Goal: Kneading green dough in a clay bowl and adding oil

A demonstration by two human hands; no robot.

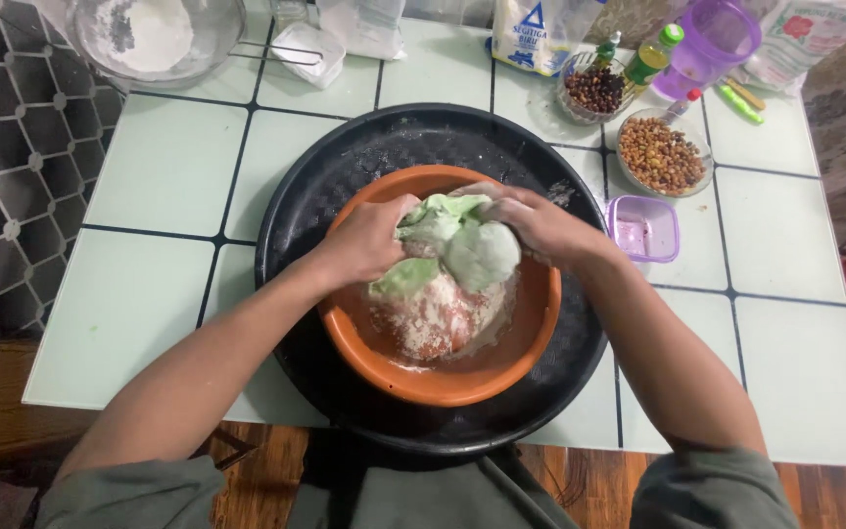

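Observation:
An orange bowl (pixel 521 338) sits inside a large black round tray (pixel 315 196) on a pale tiled table (pixel 149 167). In the bowl lies a lump of pale green dough (pixel 477 253) over loose floury crumbs (pixel 433 318). My left hand (pixel 369 240) grips the dough from the left side. My right hand (pixel 536 223) presses on it from the right and top. Both hands are dusted with flour.
At the back left stands a glass bowl of white flour (pixel 154 34). Back right hold a flour bag (pixel 538 34), two small dishes of nuts or beans (pixel 660 155), small bottles (pixel 650 57), a purple jug (pixel 712 39) and a small purple container (pixel 643 227).

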